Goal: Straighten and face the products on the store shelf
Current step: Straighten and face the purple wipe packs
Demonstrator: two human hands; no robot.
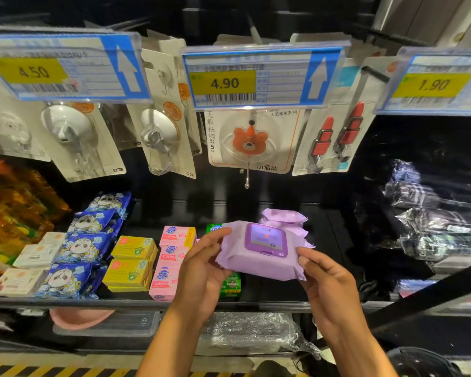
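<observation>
A lilac pack of wet wipes (259,263) with a purple flip lid is held above the dark shelf (136,302), lid facing up. My left hand (204,270) grips its left end, thumb on top and fingers underneath. My right hand (324,281) grips the right end the same way. More lilac wipe packs (283,217) lie stacked on the shelf just behind it. Green boxes (230,288) sit partly hidden under the held pack.
Left of my hands stand rows of pink soap boxes (169,263), yellow soap boxes (131,261), blue panda packets (79,254) and white boxes (30,263). Hook cards (249,142) and price tags (253,77) hang above. Dark wrapped packs (430,219) fill the right.
</observation>
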